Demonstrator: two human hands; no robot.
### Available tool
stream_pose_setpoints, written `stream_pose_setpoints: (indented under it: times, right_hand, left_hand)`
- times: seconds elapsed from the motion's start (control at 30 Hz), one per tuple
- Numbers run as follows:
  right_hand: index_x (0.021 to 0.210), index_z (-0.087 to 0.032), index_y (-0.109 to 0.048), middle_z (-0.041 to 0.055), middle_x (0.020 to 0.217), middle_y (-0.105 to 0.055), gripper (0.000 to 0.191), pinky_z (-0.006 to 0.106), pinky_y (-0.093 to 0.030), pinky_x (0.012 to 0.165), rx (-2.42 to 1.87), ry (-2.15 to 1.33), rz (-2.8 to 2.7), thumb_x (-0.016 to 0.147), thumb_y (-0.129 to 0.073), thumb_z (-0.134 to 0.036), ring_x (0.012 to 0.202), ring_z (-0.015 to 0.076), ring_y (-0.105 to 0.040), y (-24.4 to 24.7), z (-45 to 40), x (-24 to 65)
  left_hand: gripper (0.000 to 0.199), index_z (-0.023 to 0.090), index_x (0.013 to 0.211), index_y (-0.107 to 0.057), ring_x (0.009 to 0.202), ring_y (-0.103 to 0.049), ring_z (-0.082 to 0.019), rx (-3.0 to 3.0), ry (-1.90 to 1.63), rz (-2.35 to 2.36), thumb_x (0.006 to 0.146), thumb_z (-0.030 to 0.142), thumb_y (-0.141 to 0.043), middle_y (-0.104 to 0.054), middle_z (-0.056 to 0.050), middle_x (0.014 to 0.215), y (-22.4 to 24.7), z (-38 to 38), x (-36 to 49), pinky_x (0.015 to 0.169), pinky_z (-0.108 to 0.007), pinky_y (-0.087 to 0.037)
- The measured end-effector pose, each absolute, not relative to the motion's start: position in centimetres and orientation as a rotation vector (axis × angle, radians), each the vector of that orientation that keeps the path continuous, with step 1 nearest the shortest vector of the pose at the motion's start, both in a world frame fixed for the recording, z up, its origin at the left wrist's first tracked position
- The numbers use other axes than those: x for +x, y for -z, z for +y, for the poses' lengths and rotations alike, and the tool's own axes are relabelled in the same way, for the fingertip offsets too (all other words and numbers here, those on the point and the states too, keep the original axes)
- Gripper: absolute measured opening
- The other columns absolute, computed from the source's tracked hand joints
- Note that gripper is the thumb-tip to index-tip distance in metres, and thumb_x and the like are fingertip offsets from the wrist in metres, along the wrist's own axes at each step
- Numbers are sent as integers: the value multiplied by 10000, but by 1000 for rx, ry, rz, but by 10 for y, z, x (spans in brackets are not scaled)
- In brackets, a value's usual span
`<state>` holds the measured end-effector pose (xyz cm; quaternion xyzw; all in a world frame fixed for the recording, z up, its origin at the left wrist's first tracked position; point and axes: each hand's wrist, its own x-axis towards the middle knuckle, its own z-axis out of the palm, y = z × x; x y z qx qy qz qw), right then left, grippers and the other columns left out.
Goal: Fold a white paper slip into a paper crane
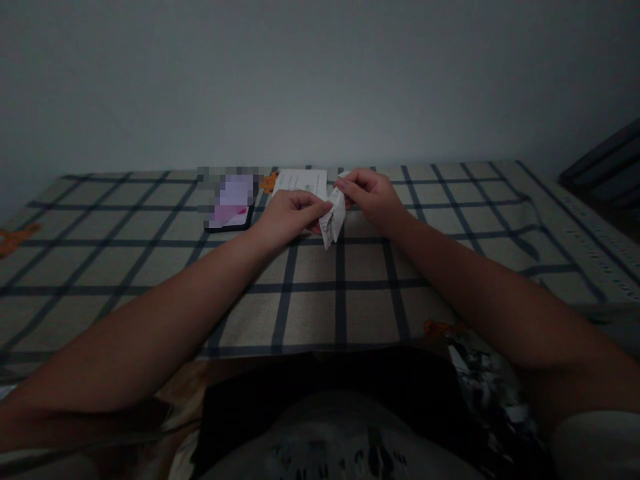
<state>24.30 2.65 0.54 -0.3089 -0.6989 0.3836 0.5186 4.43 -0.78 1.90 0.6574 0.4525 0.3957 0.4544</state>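
Between my two hands is a folded piece of white paper point(334, 219), creased and pointed at its lower end. My left hand point(293, 215) pinches its left side between thumb and fingers. Higher up and to the right, my right hand point(369, 193) grips the paper's upper part with thumb and fingertips. Both hands are above the checked tablecloth. Just behind my left hand lies a white printed sheet point(303, 180), partly covered by that hand; its print is too small to read.
A phone point(233, 203) with a lit, blurred screen lies left of my hands. The checked tablecloth point(313, 307) covers the table, with raised folds at its right side. A pale wall point(320, 80) stands right behind the table. A dark striped object point(607, 157) is at the far right.
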Motion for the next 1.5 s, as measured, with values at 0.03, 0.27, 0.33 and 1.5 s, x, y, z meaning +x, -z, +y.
stream_pose_setpoints:
  times: [0.03, 0.27, 0.33, 1.5]
  right_hand:
    - [791, -207, -593, -31, 675, -548, 492, 252, -443, 592, -750, -905, -1683, 853, -706, -682, 631, 110, -499, -6, 26, 243]
    - [779, -220, -558, -16, 688, -525, 471, 270, -428, 594, -815, -878, -1683, 898, -666, -662, 645, 125, -497, -7, 22, 242]
    - [812, -220, -582, -19, 694, -532, 483, 267, -437, 592, -808, -914, -1671, 870, -683, -689, 641, 123, -500, -7, 22, 241]
    - [999, -218, -630, 6, 885, -666, 502, 226, -507, 571, -771, -1157, -1690, 780, -788, -642, 754, 134, -635, -1, 28, 241]
  left_hand:
    - [276, 160, 783, -748, 557, -653, -111, 1624, -978, 1116, 802, 434, -769, -729, -33, 664, -18, -8, 44, 513, -188, -493]
    - [292, 170, 752, -742, 571, -672, -127, 1614, -938, 1059, 797, 457, -779, -734, -39, 661, -18, -8, 45, 542, -206, -535]
    - [287, 171, 764, -742, 583, -674, -129, 1590, -956, 1077, 795, 453, -776, -745, -41, 688, -19, -8, 46, 583, -228, -567]
    - [354, 152, 861, -751, 680, -684, -140, 1569, -1281, 1149, 838, 505, -764, -735, -37, 779, -20, -2, 47, 642, -246, -598]
